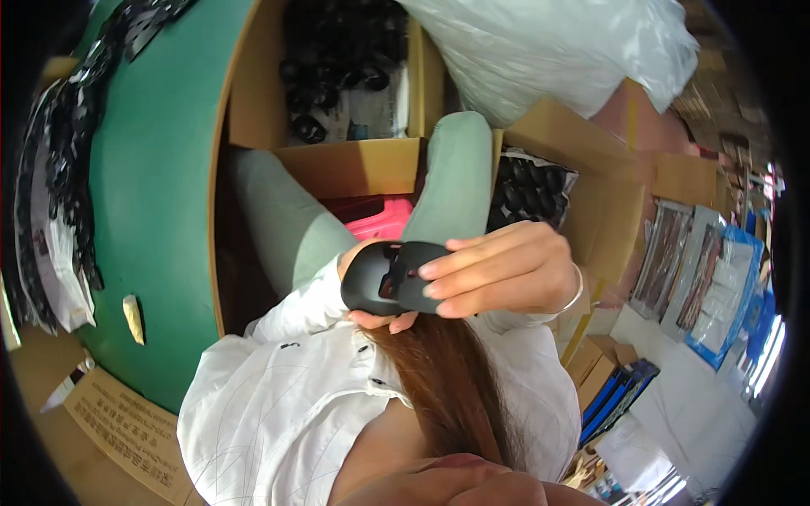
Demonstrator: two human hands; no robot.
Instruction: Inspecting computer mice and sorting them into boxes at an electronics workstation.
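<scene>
A curved black plastic shell (pixel 363 282), shaped like a computer mouse cover, is held in front of my chest. My left hand (pixel 371 320) is wrapped round it from below and behind, mostly hidden by it. From the right, my right hand (pixel 515 268) grips the shell's smooth black end piece (pixel 418 295) between fingertips and thumb. Openings run across the shell where this piece meets the rounded part. I cannot tell whether the two are joined.
Between my knees stands an open cardboard box (pixel 350 164) of black parts. Another carton (pixel 603 202) with rounded black pieces (pixel 530 190) is to the right. A green tabletop (pixel 160 169) lies left, bearing bagged black parts (pixel 72 169). A large plastic bag (pixel 557 51) bulges at the far right.
</scene>
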